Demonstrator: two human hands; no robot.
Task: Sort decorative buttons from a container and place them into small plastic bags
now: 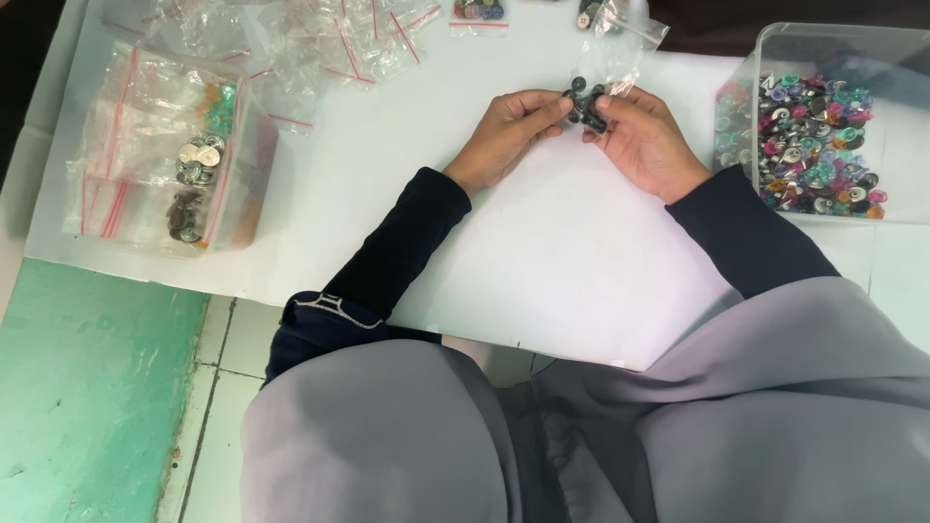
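My left hand [506, 136] and my right hand [644, 143] meet over a white sheet [542, 252]. Between their fingertips sits a small clear zip bag [610, 60] with several dark buttons [585, 105] at its mouth. The right hand grips the bag's lower part and the buttons. The left hand's fingers pinch the buttons from the other side. Both arms wear dark sleeves.
A clear plastic tub [841, 58] of many-coloured buttons stands at the right. At the left a clear box [237, 199] holds bagged silver and dark buttons. Empty zip bags [320, 39] lie at the back. Grey cloth covers my lap; green and tiled floor shows at lower left.
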